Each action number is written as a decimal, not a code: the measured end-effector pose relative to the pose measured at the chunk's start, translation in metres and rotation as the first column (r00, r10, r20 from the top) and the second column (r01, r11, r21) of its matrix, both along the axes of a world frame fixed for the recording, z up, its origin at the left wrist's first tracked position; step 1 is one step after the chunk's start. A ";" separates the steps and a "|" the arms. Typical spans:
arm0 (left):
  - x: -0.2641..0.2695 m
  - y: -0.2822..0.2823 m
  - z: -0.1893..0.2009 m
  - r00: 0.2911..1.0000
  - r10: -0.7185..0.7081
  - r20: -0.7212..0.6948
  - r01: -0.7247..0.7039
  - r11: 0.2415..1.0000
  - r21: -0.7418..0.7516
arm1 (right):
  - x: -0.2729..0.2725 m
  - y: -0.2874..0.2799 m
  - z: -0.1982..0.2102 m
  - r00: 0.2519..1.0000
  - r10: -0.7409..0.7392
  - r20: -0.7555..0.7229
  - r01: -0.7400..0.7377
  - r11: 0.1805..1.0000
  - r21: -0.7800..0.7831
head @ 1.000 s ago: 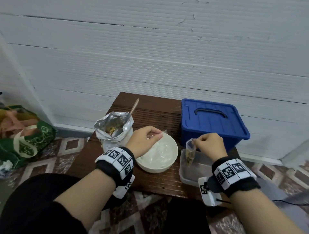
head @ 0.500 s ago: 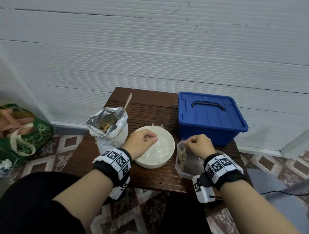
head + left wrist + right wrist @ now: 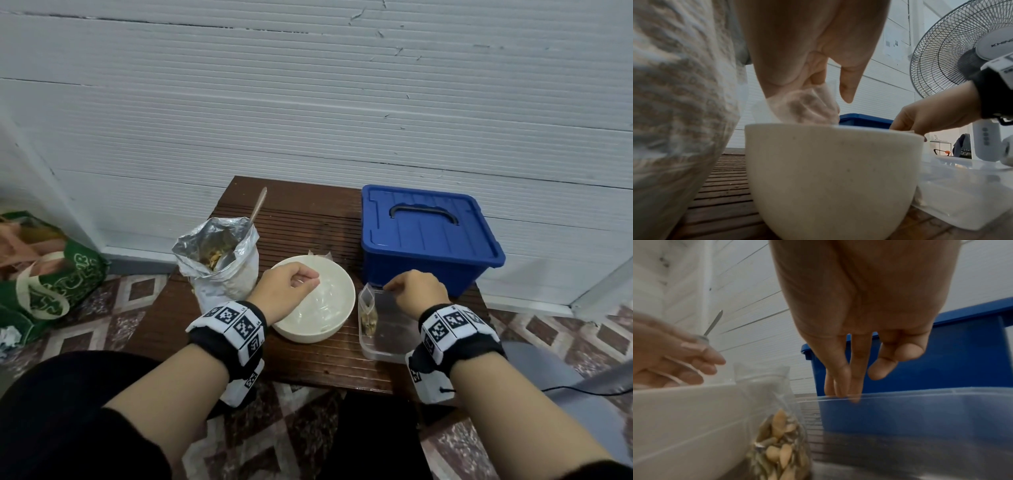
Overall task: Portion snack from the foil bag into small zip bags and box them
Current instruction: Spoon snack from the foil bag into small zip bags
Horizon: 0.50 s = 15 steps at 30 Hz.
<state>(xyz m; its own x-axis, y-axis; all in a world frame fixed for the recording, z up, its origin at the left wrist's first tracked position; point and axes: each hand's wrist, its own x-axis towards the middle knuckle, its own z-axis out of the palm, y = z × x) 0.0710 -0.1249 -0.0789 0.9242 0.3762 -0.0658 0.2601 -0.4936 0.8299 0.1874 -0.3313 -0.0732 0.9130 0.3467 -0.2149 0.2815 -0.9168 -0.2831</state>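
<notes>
My left hand (image 3: 310, 279) hovers over the white bowl (image 3: 308, 337) and pinches an empty clear zip bag (image 3: 803, 107) between thumb and fingers. A filled zip bag (image 3: 368, 313) of snack stands upright at the left end of the clear plastic box (image 3: 383, 356). My right hand (image 3: 394, 286) is over that box, apart from the bag. Its fingers (image 3: 856, 378) point down at the box's far rim and hold nothing. The open foil bag (image 3: 226, 284) stands left of the bowl with a spoon (image 3: 259, 204) in it.
A blue lidded box (image 3: 428, 240) with a handle sits at the back right of the small dark wooden table (image 3: 308, 222). On the tiled floor to the left lies a green bag (image 3: 51, 281). A standing fan (image 3: 962, 48) is off to the right.
My right hand has lowered the filled zip bag into the clear box and let go of it. My left hand stays over the bowl.
</notes>
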 end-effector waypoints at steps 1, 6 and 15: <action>0.000 0.001 0.000 1.000 0.007 0.005 -0.007 1.000 -0.002 | 0.001 0.002 0.000 1.000 0.017 0.010 -0.017 1.000 -0.027; 0.000 0.006 0.002 0.999 0.031 0.011 -0.031 1.000 0.006 | 0.006 0.009 0.003 1.000 0.025 0.017 -0.025 0.999 -0.043; 0.019 0.007 -0.001 0.999 -0.021 -0.043 0.034 0.951 0.308 | 0.004 0.015 0.013 1.000 -0.015 -0.014 0.016 0.996 0.083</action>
<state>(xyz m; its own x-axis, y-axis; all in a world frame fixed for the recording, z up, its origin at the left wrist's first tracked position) 0.0905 -0.1178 -0.0797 0.9334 0.3585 0.0134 0.2720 -0.7316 0.6251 0.1911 -0.3160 -0.0599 0.9157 0.3495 -0.1982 0.2629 -0.8943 -0.3622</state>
